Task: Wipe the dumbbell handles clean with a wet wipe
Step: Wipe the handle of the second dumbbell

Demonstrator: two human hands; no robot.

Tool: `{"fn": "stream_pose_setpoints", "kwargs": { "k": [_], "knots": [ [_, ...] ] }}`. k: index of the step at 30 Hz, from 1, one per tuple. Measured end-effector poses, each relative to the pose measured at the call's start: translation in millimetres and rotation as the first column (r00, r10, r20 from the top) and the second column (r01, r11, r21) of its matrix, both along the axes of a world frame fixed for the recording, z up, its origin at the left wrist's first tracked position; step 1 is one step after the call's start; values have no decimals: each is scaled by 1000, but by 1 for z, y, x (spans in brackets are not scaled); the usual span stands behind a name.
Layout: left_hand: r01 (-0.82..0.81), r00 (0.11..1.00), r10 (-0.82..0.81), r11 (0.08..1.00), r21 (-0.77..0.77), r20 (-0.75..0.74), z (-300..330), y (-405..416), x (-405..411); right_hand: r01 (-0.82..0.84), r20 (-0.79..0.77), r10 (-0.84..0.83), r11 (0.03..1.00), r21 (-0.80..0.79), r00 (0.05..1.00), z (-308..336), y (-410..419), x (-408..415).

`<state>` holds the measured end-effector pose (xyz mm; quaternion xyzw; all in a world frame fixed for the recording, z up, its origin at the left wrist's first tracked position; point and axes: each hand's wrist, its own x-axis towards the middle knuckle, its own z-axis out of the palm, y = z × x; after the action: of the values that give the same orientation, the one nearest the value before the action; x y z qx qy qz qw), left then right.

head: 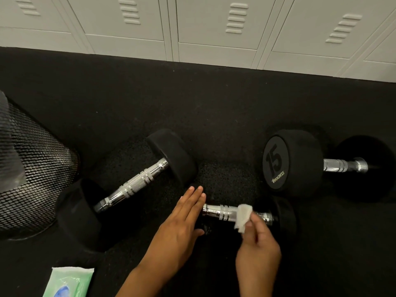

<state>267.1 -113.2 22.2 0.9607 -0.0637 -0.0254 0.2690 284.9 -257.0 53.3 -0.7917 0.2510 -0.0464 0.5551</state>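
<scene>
Three black dumbbells with chrome handles lie on the dark floor. The small dumbbell (pixel 222 213) lies nearest me. My right hand (pixel 257 243) pinches a white wet wipe (pixel 243 217) against its handle, right of the middle. My left hand (pixel 182 219) rests flat with straight fingers on that dumbbell's left head, which it mostly hides. A larger dumbbell (pixel 132 187) lies diagonally to the left. The dumbbell marked 15 (pixel 293 163) sits at the right.
A black mesh bin (pixel 36 174) stands at the left edge. A green pack of wipes (pixel 68 281) lies at the bottom left. Grey lockers (pixel 214 28) run along the far side of the rubber floor (pixel 192 99).
</scene>
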Motion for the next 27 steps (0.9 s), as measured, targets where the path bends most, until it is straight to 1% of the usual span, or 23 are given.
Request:
{"fn": "stream_pose_setpoints", "kwargs": {
  "k": [1,2,3,4,5,6,7,9,10,13,14,17,19,21,23,25,27],
  "knots": [
    [-4,1000,4,1000,3,1,0,0,0,-155,130,190,957,-245,973,-7,-2,1],
    [-6,1000,6,1000,3,2,0,-1,-1,-298,144,395,846,-442,907,-19,-3,0],
    [-6,1000,6,1000,4,1,0,-1,-1,-408,65,537,709,-575,841,-33,-3,-2],
    [-5,1000,5,1000,7,-2,0,-1,-1,-478,-26,610,593,-648,792,-45,-4,-3],
    [-5,1000,5,1000,12,-5,0,-1,-1,-515,-95,637,517,-684,765,-55,-5,-1],
    [-6,1000,6,1000,19,-4,-1,-1,-1,-522,-130,640,474,-709,758,-59,-5,3],
    [-9,1000,9,1000,24,-1,-1,-1,0,-520,-149,631,457,-721,761,-61,-4,8],
    [-11,1000,11,1000,12,6,-1,-1,1,-518,-148,627,463,-719,765,-56,3,22],
    [-11,1000,11,1000,2,5,-1,-1,1,-521,-139,637,464,-716,759,-56,5,27],
    [-11,1000,11,1000,1,5,-1,-1,1,-550,-136,686,430,-716,714,-56,0,23],
    [-8,1000,8,1000,2,6,-1,0,1,-553,-112,711,427,-716,694,-58,-6,17],
    [-6,1000,5,1000,8,14,-1,0,-1,-525,59,781,472,-708,622,-64,-25,5],
    [-10,1000,10,1000,12,21,-1,-1,-2,-516,99,789,485,-706,607,-66,-31,12],
    [-7,1000,7,1000,12,30,-1,-1,-1,-518,37,756,482,-706,653,-62,-23,23],
    [8,1000,-10,999,51,28,-1,-2,0,-527,-57,713,460,-714,699,-57,-8,26],
    [15,1000,-18,992,125,24,-1,-3,-2,-549,-111,706,430,-717,699,-54,-2,22],
    [16,999,-24,984,178,43,-3,-5,-4,-556,-80,741,423,-715,667,-56,-10,18]
  ]
}}
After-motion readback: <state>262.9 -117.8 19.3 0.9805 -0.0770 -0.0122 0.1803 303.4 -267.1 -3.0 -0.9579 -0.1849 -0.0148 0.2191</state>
